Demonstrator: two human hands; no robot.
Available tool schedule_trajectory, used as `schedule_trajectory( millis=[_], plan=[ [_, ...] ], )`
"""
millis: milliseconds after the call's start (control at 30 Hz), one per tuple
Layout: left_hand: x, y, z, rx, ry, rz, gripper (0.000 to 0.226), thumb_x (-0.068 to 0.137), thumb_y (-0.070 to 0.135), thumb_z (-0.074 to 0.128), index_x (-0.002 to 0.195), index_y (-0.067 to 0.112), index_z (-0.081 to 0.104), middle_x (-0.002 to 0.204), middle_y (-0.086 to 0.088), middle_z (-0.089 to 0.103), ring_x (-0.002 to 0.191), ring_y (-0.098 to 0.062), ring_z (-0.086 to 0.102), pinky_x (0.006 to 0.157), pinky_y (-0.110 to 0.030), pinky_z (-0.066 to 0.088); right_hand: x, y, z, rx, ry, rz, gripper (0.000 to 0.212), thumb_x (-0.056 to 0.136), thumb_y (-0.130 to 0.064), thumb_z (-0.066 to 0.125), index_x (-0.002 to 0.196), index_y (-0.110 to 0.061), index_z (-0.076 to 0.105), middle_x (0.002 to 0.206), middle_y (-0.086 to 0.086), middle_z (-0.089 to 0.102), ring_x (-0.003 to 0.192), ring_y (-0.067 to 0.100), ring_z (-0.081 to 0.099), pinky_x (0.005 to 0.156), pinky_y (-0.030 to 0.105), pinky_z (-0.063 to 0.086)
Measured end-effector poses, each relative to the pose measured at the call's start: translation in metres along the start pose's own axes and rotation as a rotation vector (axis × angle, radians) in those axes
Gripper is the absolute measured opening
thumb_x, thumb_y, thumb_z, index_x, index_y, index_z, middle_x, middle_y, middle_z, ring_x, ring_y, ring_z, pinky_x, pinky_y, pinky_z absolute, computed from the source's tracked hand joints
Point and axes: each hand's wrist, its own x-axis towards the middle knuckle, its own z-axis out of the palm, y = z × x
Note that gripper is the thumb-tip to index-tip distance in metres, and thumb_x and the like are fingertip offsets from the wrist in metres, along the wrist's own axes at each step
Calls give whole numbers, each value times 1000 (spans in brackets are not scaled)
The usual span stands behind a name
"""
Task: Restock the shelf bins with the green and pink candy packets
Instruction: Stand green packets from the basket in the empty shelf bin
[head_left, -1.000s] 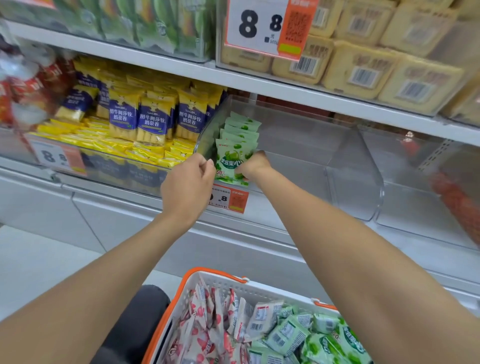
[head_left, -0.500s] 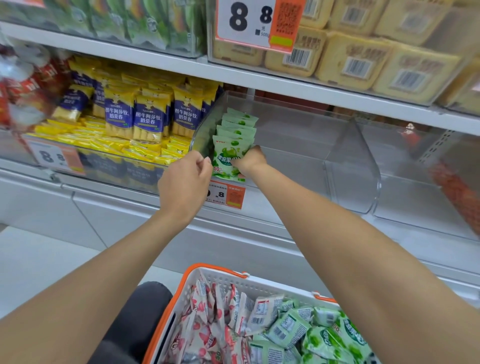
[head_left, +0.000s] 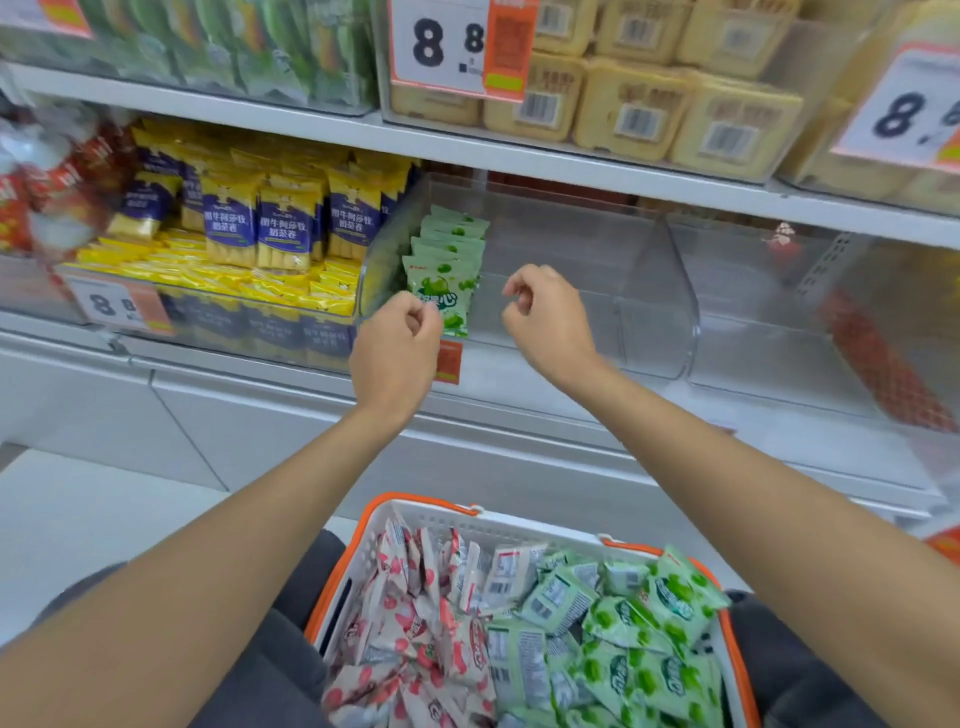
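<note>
A row of green candy packets (head_left: 445, 283) stands upright at the left end of a clear shelf bin (head_left: 571, 249). My left hand (head_left: 395, 353) is curled in front of the front packet's lower left corner. Whether it still pinches that corner is hidden. My right hand (head_left: 548, 322) hovers to the right of the row, fingers curled, holding nothing and apart from the packets. Below, a white basket with an orange rim (head_left: 415, 506) holds pink candy packets (head_left: 415, 623) on its left and green candy packets (head_left: 639, 634) on its right.
Right of the packet row is a clear divider (head_left: 670, 291), then another clear bin (head_left: 779, 322). Yellow and blue snack bags (head_left: 275, 223) fill the bin to the left. A price tag (head_left: 449, 47) hangs from the upper shelf, which carries beige boxes (head_left: 649, 109).
My right hand has let go of the front green packet and moved off to the right. My left hand stays at the packet's left corner. The camera view has shifted slightly.
</note>
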Motion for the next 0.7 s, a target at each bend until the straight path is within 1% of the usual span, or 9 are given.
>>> schedule_trajectory(
  millis=[67, 133, 233, 300, 400, 467, 600, 633, 700],
  plan=[
    [-18, 6, 14, -41, -115, -36, 30, 93, 27, 51, 68, 9, 52, 59, 1, 51, 62, -22, 47, 58, -35, 35, -34, 10, -14, -14, 8, -105, 16, 78, -3, 54, 86, -15, 62, 84, -4, 53, 73, 14, 50, 68, 32, 44],
    [-41, 1, 29, -48, -272, -72, 29, 90, 24, 53, 69, 4, 56, 60, -3, 53, 63, -24, 49, 61, -36, 38, -71, 27, -19, -10, -65, -124, 15, 76, -5, 57, 84, -17, 63, 81, -5, 54, 68, 11, 48, 66, 31, 43],
    [-81, -25, 47, 48, -543, -194, 27, 87, 19, 56, 66, 1, 59, 61, -7, 56, 62, -23, 50, 61, -32, 39, -130, 67, -14, -39, -329, 19, 18, 79, -5, 55, 89, -14, 67, 80, -4, 58, 70, 12, 51, 71, 31, 46],
    [-105, -45, 56, 83, -693, -263, 28, 84, 21, 57, 58, 10, 53, 59, -6, 54, 60, -21, 52, 60, -30, 39, -168, 102, -9, -115, -600, 184, 24, 83, -6, 55, 101, -13, 69, 90, 2, 65, 83, 18, 58, 76, 27, 44],
    [-131, -60, 60, 213, -833, -209, 24, 87, 20, 55, 63, 13, 54, 65, -10, 54, 59, -18, 49, 58, -29, 38, -204, 139, 2, -305, -931, 266, 39, 88, -10, 54, 127, -11, 59, 128, 9, 60, 117, 25, 55, 92, 27, 42],
    [-141, -64, 58, 239, -867, -212, 24, 90, 17, 54, 68, 9, 60, 69, -15, 60, 60, -20, 50, 59, -27, 40, -219, 151, 12, -300, -969, 318, 50, 91, -13, 55, 140, -7, 46, 143, 12, 49, 129, 27, 47, 104, 30, 39],
    [-149, -67, 54, 277, -895, -231, 27, 92, 14, 54, 79, -8, 65, 86, -18, 71, 61, -16, 55, 60, -25, 46, -247, 162, 33, -279, -1024, 422, 73, 90, -16, 61, 151, -10, 22, 152, 15, 35, 136, 33, 39, 110, 40, 36],
    [-150, -68, 54, 291, -921, -232, 26, 93, 15, 54, 83, -7, 65, 93, -18, 71, 60, -15, 56, 62, -26, 49, -253, 162, 37, -294, -1028, 425, 70, 88, -19, 65, 148, -10, 29, 148, 15, 40, 133, 33, 41, 109, 41, 38],
    [-151, -68, 55, 313, -959, -235, 23, 94, 17, 53, 88, -2, 64, 107, -13, 69, 61, -12, 61, 66, -29, 52, -257, 157, 40, -351, -1029, 362, 43, 87, -32, 70, 123, -11, 61, 122, 12, 62, 114, 27, 57, 103, 39, 44]
  ],
)
